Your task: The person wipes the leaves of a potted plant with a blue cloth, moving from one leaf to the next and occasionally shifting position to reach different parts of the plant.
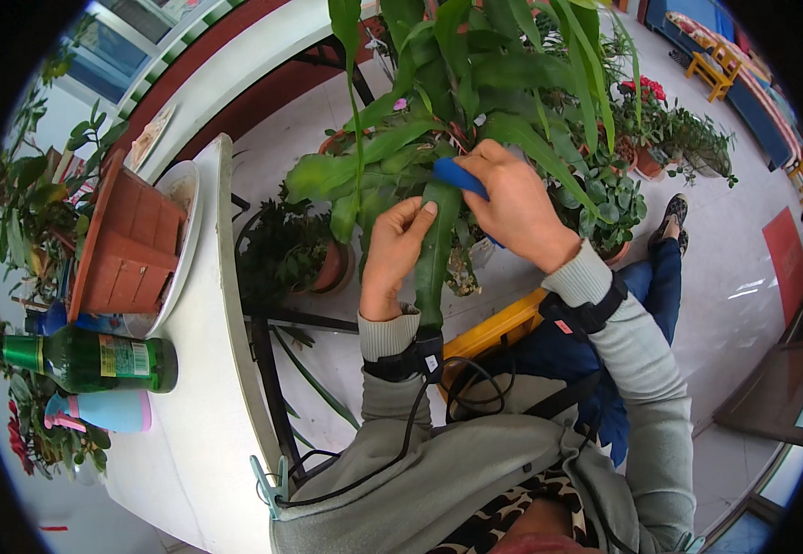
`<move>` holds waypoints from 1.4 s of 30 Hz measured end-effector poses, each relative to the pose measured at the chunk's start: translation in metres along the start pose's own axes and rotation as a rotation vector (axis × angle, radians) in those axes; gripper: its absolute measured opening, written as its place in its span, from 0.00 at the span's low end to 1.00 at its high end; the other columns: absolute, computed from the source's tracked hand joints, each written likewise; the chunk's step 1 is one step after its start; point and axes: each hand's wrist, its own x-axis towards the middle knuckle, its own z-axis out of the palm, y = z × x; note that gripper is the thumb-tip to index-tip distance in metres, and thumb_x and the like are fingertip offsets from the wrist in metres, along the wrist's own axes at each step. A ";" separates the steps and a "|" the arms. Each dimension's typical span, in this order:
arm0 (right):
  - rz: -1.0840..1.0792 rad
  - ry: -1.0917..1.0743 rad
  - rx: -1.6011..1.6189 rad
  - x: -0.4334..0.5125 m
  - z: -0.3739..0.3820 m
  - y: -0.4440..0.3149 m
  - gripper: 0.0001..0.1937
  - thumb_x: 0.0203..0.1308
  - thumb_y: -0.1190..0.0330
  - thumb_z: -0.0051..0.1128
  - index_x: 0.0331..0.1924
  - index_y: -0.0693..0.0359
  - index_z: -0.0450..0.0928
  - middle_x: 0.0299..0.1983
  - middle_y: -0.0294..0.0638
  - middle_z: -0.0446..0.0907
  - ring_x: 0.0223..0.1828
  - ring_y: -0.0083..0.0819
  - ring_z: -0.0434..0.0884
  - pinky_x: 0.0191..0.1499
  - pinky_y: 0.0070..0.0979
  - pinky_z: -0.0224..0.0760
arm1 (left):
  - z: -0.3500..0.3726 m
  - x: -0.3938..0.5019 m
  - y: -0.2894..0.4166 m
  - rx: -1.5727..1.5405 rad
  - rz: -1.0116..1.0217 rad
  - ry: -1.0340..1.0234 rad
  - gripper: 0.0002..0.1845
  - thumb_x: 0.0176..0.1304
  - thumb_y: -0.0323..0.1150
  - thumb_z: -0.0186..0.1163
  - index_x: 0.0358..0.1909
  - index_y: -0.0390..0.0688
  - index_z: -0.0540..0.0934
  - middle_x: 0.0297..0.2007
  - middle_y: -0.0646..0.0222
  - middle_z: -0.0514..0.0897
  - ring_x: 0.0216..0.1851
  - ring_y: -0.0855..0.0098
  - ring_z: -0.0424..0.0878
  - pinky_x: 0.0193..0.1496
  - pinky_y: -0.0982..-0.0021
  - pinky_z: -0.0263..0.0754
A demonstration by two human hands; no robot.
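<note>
My left hand (pixel 396 249) pinches a long, flat green leaf (pixel 436 263) between thumb and fingers. The leaf belongs to a large potted plant (pixel 457 83) with broad, strap-like foliage, and its tip hangs down towards my left wrist. In my right hand (pixel 512 201) is a blue piece of cloth or sponge (pixel 458 177), pressed against the upper part of the same leaf. More blue shows just under that hand. Foliage hides the plant's own pot.
On the left, a white table (pixel 201 388) bears a terracotta-coloured planter (pixel 128 242), a green glass bottle (pixel 90 360) and a blue spray bottle (pixel 111 411). Potted plants (pixel 606 201) stand on the floor ahead. A yellow stool (pixel 491 322) is near my legs; a cable (pixel 401 450) runs across my sleeve.
</note>
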 end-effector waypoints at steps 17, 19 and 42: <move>-0.014 0.008 -0.019 -0.003 0.017 -0.004 0.16 0.51 0.79 0.62 0.47 0.66 0.81 0.40 0.47 0.75 0.46 0.48 0.80 0.44 0.42 0.76 | 0.004 -0.004 0.005 -0.183 -0.002 -0.011 0.14 0.76 0.27 0.53 0.55 0.32 0.82 0.42 0.74 0.86 0.42 0.84 0.78 0.46 0.81 0.72; -0.039 -0.002 0.049 -0.011 0.021 -0.010 0.17 0.51 0.79 0.63 0.47 0.66 0.81 0.40 0.46 0.75 0.47 0.47 0.79 0.45 0.42 0.76 | 0.004 -0.001 0.005 -0.131 0.035 0.034 0.14 0.76 0.27 0.52 0.56 0.32 0.82 0.43 0.74 0.86 0.42 0.84 0.78 0.47 0.81 0.72; -0.117 -0.044 -0.002 -0.042 0.017 -0.018 0.22 0.45 0.80 0.67 0.50 0.62 0.81 0.42 0.42 0.76 0.44 0.43 0.81 0.42 0.37 0.78 | 0.001 0.004 -0.003 -0.289 -0.084 0.082 0.18 0.77 0.33 0.52 0.59 0.30 0.78 0.46 0.69 0.85 0.45 0.79 0.80 0.51 0.76 0.75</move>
